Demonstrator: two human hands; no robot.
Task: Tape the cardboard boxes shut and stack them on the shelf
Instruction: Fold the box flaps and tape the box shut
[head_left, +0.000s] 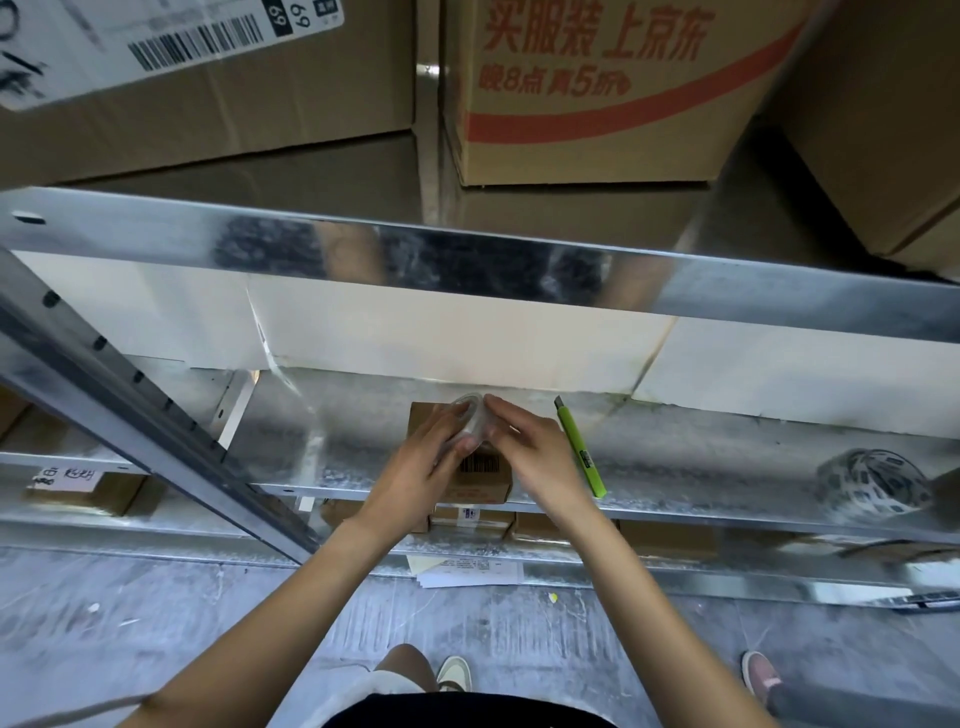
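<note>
tape roll (470, 423), both hands gripping

At the top centre we read red print on a large cardboard box (597, 88): "买服装 上京东", and beneath it "晚8点 真5折". On the white shipping label (156, 36) at upper left we see a barcode and "69" twice. The small box (480, 475) at centre bears a barcode too small to read.

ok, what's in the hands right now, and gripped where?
A clear tape roll. The left hand curls round its outer rim; the right hand pinches at the roll's right edge, above the small cardboard box.
</note>
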